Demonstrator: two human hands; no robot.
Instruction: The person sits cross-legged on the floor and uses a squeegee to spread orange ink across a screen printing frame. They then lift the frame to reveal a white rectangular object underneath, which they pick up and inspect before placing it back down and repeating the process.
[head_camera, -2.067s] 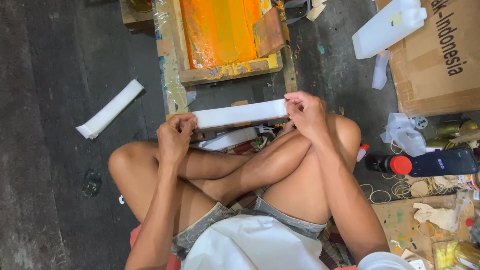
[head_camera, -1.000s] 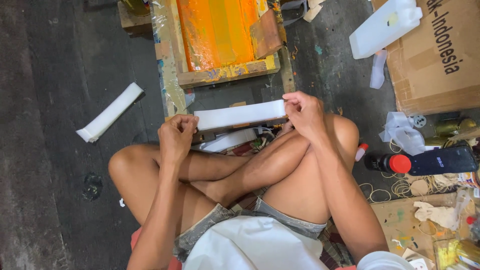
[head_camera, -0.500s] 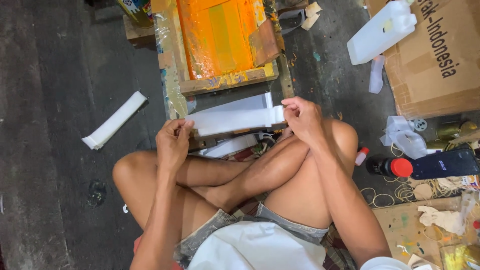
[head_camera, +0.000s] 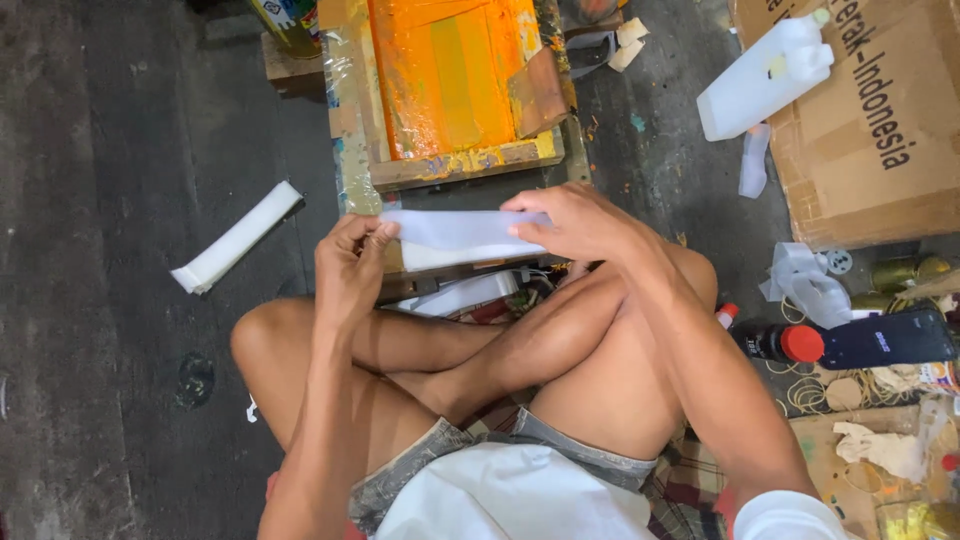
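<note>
A person sits cross-legged on the dark floor (head_camera: 120, 200), holding a long white strip (head_camera: 455, 238) above the knees. The strip's long axis runs roughly left to right, nearly level, its right end tipped slightly away from the body. The left hand (head_camera: 350, 270) pinches the strip's left end between curled fingers; the right hand (head_camera: 575, 222) closes over its right end, fingers folded down on top. Just beyond the strip lies a wooden frame with an orange screen (head_camera: 450, 85). A second white strip (head_camera: 237, 237) rests on the floor well to the left, angled diagonally. A white plastic jug (head_camera: 760, 80) leans on a cardboard box (head_camera: 880, 130) at the far right.
</note>
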